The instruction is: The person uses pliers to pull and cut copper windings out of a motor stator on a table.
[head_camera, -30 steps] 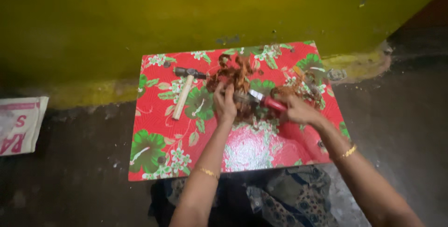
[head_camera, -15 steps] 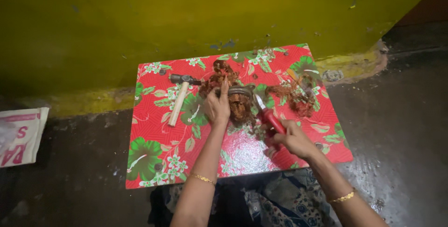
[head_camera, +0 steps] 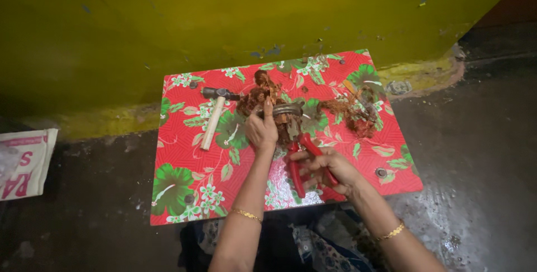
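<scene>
A low table with a red floral cover stands against a yellow wall. My left hand presses on a round metal part wound with copper wire near the table's middle. My right hand grips the red handles of pliers, whose jaws reach into that part. A loose clump of copper wire lies just behind my left hand. Another wire clump sits to the right.
A hammer with a pale wooden handle lies on the table's left half. A small round metal piece rests near the right edge. A white printed sack lies on the dark floor at far left.
My right hand has drawn back toward me and now holds the pliers by their handles, jaws at the metal part. The view has shifted slightly; my left hand stays on the part.
</scene>
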